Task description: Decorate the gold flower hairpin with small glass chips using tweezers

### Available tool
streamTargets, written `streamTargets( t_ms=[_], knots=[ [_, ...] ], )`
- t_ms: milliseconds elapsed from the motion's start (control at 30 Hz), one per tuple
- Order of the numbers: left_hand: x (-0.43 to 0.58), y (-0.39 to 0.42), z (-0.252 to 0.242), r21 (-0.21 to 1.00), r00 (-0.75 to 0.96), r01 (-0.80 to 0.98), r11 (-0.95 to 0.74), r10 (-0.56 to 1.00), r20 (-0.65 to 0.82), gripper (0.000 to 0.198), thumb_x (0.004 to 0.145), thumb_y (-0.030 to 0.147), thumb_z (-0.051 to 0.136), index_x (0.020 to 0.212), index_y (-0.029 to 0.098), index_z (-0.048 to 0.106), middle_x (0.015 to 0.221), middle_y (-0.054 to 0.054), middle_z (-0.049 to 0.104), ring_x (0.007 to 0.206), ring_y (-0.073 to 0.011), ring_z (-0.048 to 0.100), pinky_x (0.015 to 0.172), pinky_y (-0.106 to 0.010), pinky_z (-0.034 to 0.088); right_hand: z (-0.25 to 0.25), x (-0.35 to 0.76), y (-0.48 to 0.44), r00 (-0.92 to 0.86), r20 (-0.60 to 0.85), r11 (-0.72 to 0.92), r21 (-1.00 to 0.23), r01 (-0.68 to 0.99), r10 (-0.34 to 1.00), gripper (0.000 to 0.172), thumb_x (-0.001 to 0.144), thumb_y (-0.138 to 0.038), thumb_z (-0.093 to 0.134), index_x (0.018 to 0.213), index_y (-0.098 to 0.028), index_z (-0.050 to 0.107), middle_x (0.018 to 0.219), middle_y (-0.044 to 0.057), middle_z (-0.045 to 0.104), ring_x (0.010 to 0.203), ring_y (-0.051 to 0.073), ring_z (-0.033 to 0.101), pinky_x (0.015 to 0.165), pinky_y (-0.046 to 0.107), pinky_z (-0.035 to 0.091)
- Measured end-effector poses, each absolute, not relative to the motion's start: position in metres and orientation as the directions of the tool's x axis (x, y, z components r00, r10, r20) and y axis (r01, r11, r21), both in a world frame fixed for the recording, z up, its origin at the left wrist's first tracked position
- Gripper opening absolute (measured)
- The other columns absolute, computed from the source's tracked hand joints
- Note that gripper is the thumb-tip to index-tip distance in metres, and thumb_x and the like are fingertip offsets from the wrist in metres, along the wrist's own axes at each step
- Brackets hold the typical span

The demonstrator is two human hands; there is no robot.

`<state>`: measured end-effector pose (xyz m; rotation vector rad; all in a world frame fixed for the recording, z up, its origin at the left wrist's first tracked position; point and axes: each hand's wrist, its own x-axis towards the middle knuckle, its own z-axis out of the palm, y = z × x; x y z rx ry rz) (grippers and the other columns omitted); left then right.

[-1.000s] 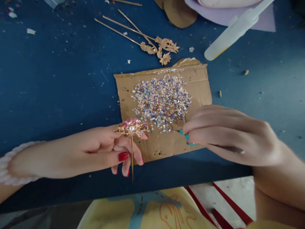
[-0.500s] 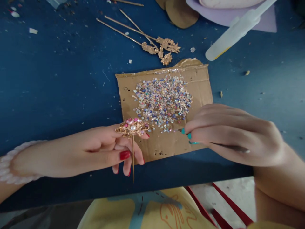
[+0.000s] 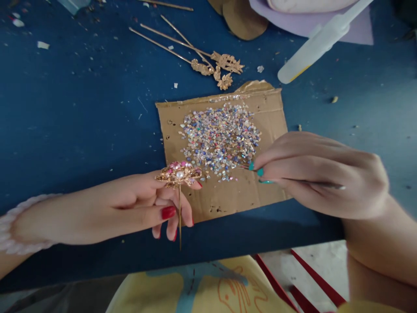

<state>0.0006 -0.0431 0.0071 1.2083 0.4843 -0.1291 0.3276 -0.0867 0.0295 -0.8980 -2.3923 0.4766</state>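
Observation:
My left hand (image 3: 140, 206) is closed on a gold flower hairpin (image 3: 178, 174) with pink stones and a pearl centre; its thin stem hangs down past my fingers. My right hand (image 3: 321, 174) pinches thin metal tweezers (image 3: 246, 167), whose tip rests at the lower right edge of a pile of small coloured rhinestones (image 3: 221, 137). The stones lie on a piece of brown cardboard (image 3: 234, 198) on the blue table (image 3: 81, 117). Both hands rest near the table's front edge.
Three bare gold hairpins (image 3: 208, 63) lie behind the cardboard. A white glue bottle (image 3: 312, 43) lies on its side at the back right, beside purple foam (image 3: 358, 26) and a brown cutout (image 3: 244, 19). Small scraps dot the table.
My right hand with the tweezers has moved slightly up and toward the stone pile. My left hand and the hairpin have stayed almost still.

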Motion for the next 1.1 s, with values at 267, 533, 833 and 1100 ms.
streamTargets(
  t_ms=[267, 533, 833, 1100],
  knots=[
    [0.0001, -0.0421, 0.0087, 0.864, 0.889, 0.367, 0.345, 0.142, -0.435, 0.029, 0.108, 0.034, 0.042, 0.118, 0.029, 0.069, 0.106, -0.002, 0.072, 0.082, -0.012, 0.07, 0.072, -0.017, 0.06, 0.0304, 0.3314, -0.0855, -0.632, 0.339, 0.705, -0.486, 0.516, 0.696, 0.014, 0.098, -0.005, 0.055, 0.101, -0.019, 0.057, 0.093, 0.004, 0.071, 0.091, 0.014, 0.067, 0.085, 0.032, 0.058],
    [0.0012, -0.0424, 0.0075, 0.858, 0.887, 0.365, 0.361, 0.145, -0.439, 0.03, 0.108, 0.039, 0.044, 0.117, 0.028, 0.07, 0.106, -0.004, 0.071, 0.082, -0.0141, 0.07, 0.072, -0.02, 0.059, 0.0289, 0.3341, -0.0825, -0.674, 0.318, 0.724, -0.49, 0.485, 0.667, 0.016, 0.096, -0.003, 0.055, 0.101, -0.018, 0.057, 0.09, 0.006, 0.07, 0.086, 0.016, 0.066, 0.077, 0.034, 0.055],
    [0.0025, -0.042, 0.0082, 0.853, 0.886, 0.369, 0.37, 0.138, -0.443, 0.028, 0.109, 0.038, 0.044, 0.119, 0.029, 0.069, 0.105, -0.002, 0.069, 0.085, -0.0136, 0.069, 0.074, -0.019, 0.059, 0.0296, 0.3339, -0.0829, -0.678, 0.314, 0.725, -0.494, 0.48, 0.664, 0.019, 0.095, 0.0, 0.054, 0.101, -0.018, 0.057, 0.09, 0.004, 0.069, 0.087, 0.014, 0.065, 0.079, 0.032, 0.054],
    [0.0017, -0.0408, 0.0079, 0.862, 0.894, 0.365, 0.352, 0.126, -0.43, 0.03, 0.109, 0.036, 0.043, 0.118, 0.025, 0.069, 0.11, -0.005, 0.07, 0.085, -0.0142, 0.07, 0.073, -0.021, 0.06, 0.0289, 0.3341, -0.0831, -0.679, 0.321, 0.729, -0.494, 0.475, 0.66, 0.018, 0.098, -0.002, 0.053, 0.102, -0.019, 0.056, 0.091, 0.004, 0.07, 0.087, 0.014, 0.065, 0.079, 0.032, 0.054]
  ],
)
